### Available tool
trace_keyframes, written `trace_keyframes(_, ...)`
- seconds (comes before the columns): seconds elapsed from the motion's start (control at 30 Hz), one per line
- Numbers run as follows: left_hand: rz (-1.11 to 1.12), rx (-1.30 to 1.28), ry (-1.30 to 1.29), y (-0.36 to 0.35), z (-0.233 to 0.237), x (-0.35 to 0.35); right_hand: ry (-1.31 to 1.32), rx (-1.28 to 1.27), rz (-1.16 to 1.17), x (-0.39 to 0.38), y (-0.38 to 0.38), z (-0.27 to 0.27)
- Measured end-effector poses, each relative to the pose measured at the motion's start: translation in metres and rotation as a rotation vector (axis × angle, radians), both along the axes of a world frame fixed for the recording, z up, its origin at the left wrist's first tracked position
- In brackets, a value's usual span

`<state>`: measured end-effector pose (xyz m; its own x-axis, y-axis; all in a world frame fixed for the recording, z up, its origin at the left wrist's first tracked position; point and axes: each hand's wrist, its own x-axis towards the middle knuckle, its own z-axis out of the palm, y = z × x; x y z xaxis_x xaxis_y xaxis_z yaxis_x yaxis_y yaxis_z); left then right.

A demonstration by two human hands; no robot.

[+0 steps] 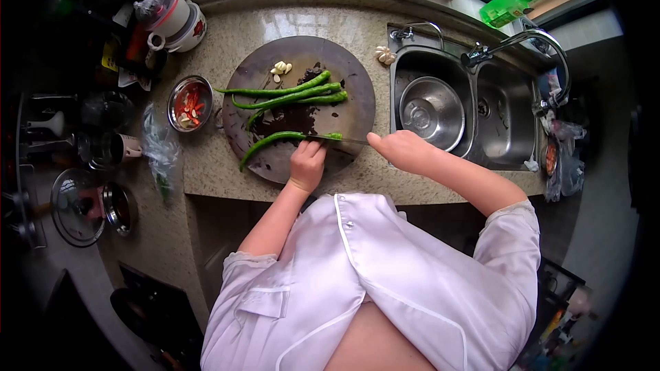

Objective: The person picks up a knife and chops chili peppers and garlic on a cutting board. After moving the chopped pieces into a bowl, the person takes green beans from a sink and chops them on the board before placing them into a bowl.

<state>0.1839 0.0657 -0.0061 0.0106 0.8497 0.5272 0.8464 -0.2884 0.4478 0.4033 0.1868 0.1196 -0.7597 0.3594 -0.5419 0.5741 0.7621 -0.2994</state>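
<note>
On the round dark cutting board [357,89], one long green pepper [275,137] lies near the front edge. The fingers of my left hand [308,163] press on it near its stem end. My right hand [402,151] is closed round the handle of a knife [354,140], whose thin blade reaches left across the pepper by my left fingertips. Several more green peppers [292,95] lie farther back on the board, with peeled garlic cloves [280,69] behind them. Wet dark patches mark the board's middle.
A steel bowl [190,103] with cut red peppers stands left of the board. To the right is a double sink [469,106] holding a steel basin [432,115]. A garlic bulb [385,55] lies beside the sink. Plastic bags [161,151] lie at the left.
</note>
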Motion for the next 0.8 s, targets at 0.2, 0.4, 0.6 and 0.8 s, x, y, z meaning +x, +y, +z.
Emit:
trace_keyframes(0.2, 0.009, -0.026, 0.009, 0.001, 0.0, 0.001, 0.302, 0.072, -0.014, -0.041, -0.013, -0.058)
trace_keyframes(0.4, 0.024, -0.027, 0.051, 0.001, 0.01, 0.002, 0.309, 0.098, -0.032, -0.043, -0.013, -0.058)
trace_keyframes(0.6, 0.055, 0.029, -0.021, 0.002, 0.005, -0.005, 0.239, -0.005, -0.103, -0.017, -0.01, -0.01)
trace_keyframes(0.8, 0.038, 0.034, -0.031, 0.004, 0.004, -0.006, 0.126, -0.068, -0.061, 0.0, -0.009, -0.009)
